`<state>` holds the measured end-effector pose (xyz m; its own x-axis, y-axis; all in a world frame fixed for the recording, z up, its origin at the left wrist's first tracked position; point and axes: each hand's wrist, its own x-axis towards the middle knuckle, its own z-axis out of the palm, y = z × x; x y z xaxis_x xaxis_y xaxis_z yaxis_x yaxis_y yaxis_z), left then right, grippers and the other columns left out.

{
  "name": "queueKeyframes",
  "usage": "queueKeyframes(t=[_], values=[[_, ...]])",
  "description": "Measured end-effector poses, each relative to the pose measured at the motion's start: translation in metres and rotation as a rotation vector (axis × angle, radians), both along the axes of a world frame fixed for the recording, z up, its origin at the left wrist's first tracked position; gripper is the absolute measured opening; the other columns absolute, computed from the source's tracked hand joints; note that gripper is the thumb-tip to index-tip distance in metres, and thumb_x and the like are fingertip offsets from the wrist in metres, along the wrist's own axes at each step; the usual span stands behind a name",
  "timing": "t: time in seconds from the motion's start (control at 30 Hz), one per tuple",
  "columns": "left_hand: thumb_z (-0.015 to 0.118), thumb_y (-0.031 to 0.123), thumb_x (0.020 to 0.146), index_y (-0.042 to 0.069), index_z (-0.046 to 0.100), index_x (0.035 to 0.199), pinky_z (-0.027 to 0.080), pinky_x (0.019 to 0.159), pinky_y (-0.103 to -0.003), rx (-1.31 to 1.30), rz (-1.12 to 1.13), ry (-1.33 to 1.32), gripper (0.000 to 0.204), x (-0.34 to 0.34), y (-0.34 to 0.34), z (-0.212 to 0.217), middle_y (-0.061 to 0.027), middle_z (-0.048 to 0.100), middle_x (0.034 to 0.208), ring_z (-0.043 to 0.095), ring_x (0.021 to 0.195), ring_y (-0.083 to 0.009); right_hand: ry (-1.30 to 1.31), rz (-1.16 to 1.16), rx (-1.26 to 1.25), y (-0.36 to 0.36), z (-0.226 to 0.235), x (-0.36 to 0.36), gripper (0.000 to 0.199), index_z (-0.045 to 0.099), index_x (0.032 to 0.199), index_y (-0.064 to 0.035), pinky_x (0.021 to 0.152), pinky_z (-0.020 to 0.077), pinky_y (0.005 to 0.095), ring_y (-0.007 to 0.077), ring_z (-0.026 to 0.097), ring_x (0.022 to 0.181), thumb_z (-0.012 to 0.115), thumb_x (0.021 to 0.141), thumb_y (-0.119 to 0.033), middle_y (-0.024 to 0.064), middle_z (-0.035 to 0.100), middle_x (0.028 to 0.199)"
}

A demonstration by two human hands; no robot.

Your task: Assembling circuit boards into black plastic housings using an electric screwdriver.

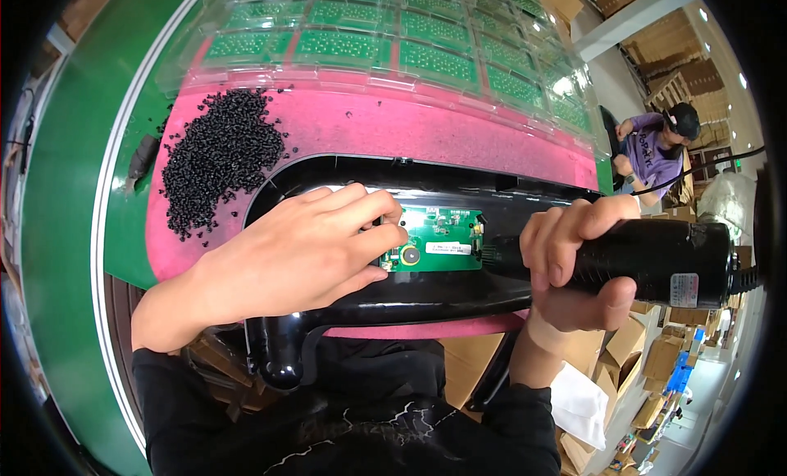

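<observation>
A green circuit board [443, 230] lies inside a long, black, shallow plastic housing [426, 300] with a rounded stub at its lower left. My left hand [303, 242] is closed about the board's left end, fingers bent and pressed on it; part of that end is hidden under them. In my right hand [578, 255] is a thick black electric screwdriver [656, 259], held nearly level. Its narrow front end points left and meets the board's right edge, where its tip is hard to make out. A round part and a white label show on the board.
Left of the housing, small black screws [221, 156] are heaped on a pink mat [361, 119]. Clear trays [344, 50] of green boards stand at the back. The screwdriver's cord [744, 277] leaves at right. Cardboard boxes [627, 341] and a seated person [656, 152] are off to the right.
</observation>
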<state>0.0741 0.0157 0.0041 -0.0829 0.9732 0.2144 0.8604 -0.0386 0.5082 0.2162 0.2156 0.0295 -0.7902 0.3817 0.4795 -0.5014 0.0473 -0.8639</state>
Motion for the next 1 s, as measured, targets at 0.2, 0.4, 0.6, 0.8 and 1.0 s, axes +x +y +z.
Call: queueKeyframes(t=[0.2, 0.4, 0.6, 0.8, 1.0], values=[[0.072, 0.010, 0.076, 0.004, 0.061, 0.100, 0.049, 0.079, -0.037, 0.139, 0.027, -0.002, 0.027, -0.002, 0.000, -0.001, -0.0077, 0.057, 0.101, 0.058, 0.091, -0.0263, 0.002, -0.007, 0.047, -0.005, 0.002, 0.000, 0.056, 0.045, 0.097, -0.0068, 0.043, 0.0359, 0.0246, 0.0092, 0.041, 0.043, 0.065, 0.080, -0.056, -0.0016, 0.046, 0.056], [0.068, 0.006, 0.079, 0.001, 0.061, 0.104, 0.047, 0.085, -0.041, 0.364, 0.351, 0.166, 0.026, -0.018, -0.001, 0.013, -0.0129, 0.060, 0.099, 0.058, 0.096, -0.0333, -0.084, -0.030, -0.639, 0.028, 0.020, 0.003, 0.025, 0.051, 0.099, -0.0087, 0.071, 0.0413, 0.0304, 0.0128, 0.046, 0.062, 0.059, 0.095, -0.032, -0.0012, 0.050, 0.072], [0.063, 0.009, 0.085, 0.001, 0.059, 0.110, 0.048, 0.079, -0.042, 0.116, 0.316, 0.168, 0.026, -0.021, -0.006, 0.000, -0.0151, 0.059, 0.095, 0.058, 0.090, -0.0347, -0.104, -0.148, -0.925, 0.048, 0.010, 0.013, 0.029, 0.049, 0.111, -0.0007, 0.103, 0.0415, 0.0533, 0.0249, 0.049, 0.115, 0.062, 0.090, -0.015, 0.0103, 0.052, 0.112], [0.065, 0.014, 0.084, 0.000, 0.062, 0.088, 0.048, 0.066, -0.044, -0.071, 0.317, 0.114, 0.015, -0.013, -0.004, 0.006, -0.0141, 0.057, 0.086, 0.059, 0.077, -0.0366, 0.002, -0.150, -0.572, 0.034, 0.001, 0.095, 0.018, 0.052, 0.104, -0.0075, 0.075, 0.0471, 0.0304, 0.0160, 0.051, 0.090, 0.045, 0.101, -0.024, 0.0068, 0.050, 0.110], [0.067, 0.011, 0.082, -0.005, 0.060, 0.079, 0.043, 0.060, -0.043, -0.017, 0.292, -0.008, 0.017, -0.005, 0.006, 0.012, -0.0185, 0.054, 0.073, 0.057, 0.068, -0.0391, 0.099, -0.540, -0.516, 0.072, -0.036, 0.204, 0.049, 0.031, 0.057, -0.0142, 0.058, 0.0343, 0.0287, 0.0133, 0.034, 0.055, 0.035, 0.104, -0.030, 0.0017, 0.032, 0.056]])
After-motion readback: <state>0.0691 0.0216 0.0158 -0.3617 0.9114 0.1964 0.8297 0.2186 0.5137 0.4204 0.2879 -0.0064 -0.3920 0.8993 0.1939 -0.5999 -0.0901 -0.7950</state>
